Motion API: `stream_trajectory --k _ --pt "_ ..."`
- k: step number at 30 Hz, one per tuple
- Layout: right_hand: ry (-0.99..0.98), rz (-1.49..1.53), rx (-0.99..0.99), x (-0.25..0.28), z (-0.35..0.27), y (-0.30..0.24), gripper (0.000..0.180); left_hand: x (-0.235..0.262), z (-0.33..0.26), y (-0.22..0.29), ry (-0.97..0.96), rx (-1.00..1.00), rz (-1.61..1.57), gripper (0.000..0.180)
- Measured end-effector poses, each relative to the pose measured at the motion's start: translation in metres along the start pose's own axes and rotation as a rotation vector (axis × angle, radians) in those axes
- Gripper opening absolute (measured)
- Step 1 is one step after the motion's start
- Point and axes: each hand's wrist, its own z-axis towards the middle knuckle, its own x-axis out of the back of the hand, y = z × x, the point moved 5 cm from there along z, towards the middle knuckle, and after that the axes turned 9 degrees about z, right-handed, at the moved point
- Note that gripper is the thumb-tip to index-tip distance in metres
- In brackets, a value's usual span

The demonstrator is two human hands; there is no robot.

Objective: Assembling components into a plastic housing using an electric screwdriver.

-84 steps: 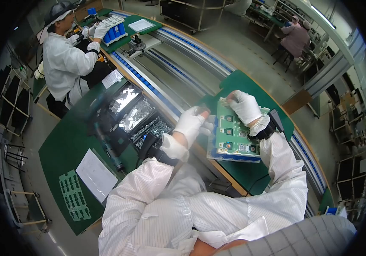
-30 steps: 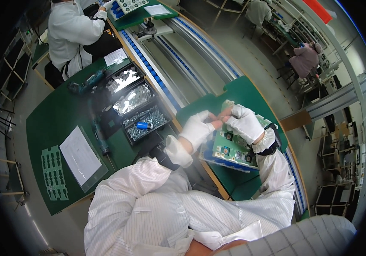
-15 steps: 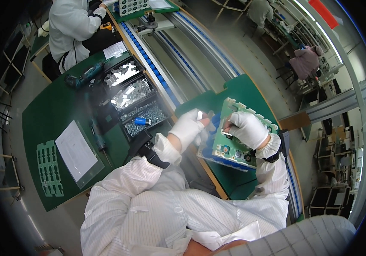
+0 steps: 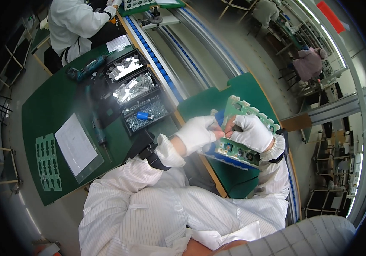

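Note:
Both of my hands wear white gloves. My right hand (image 4: 253, 133) grips a green circuit panel (image 4: 245, 112) tilted up over the green mat (image 4: 217, 100), above a blue tray (image 4: 228, 157). The fingertips of my left hand (image 4: 198, 133) meet the right hand's at the panel's near edge, pinched together; whether they hold a small part I cannot tell.
To my left, black bins of shiny metal parts (image 4: 134, 87) hold a blue cylinder (image 4: 144, 115). An electric screwdriver (image 4: 97, 128), a white sheet (image 4: 76, 145) and a green perforated panel (image 4: 47, 162) lie on the green table. A conveyor (image 4: 191, 38) runs behind; another worker (image 4: 74, 21) sits upstream.
The panel has been lifted from flat on the tray to tilted upright. My left hand has come in against the right hand at its edge.

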Motion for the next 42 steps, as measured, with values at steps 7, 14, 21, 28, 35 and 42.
stream_trajectory --k 7,14,21,28,35,42 --pt "-0.118 -0.154 -0.189 -0.005 -0.004 0.004 0.011 0.020 0.006 -0.031 0.126 0.099 -0.233 0.023" --pt "-0.155 -0.204 -0.171 -0.009 -0.004 0.008 0.008 0.072 0.004 -0.074 0.393 0.183 -0.360 0.030" --pt "-0.129 -0.220 -0.044 -0.011 0.000 0.008 0.008 0.160 0.009 -0.077 0.680 0.090 -0.123 0.029" --pt "0.059 0.061 0.006 -0.005 0.001 0.012 0.009 0.225 0.021 -0.068 0.852 0.124 0.302 0.032" --pt "0.160 0.078 0.030 0.001 0.003 0.013 0.009 0.177 -0.022 -0.066 0.506 0.151 1.088 0.017" --pt "0.168 0.048 0.030 -0.001 0.002 0.015 0.008 0.165 -0.059 -0.078 0.405 0.201 1.257 0.020"
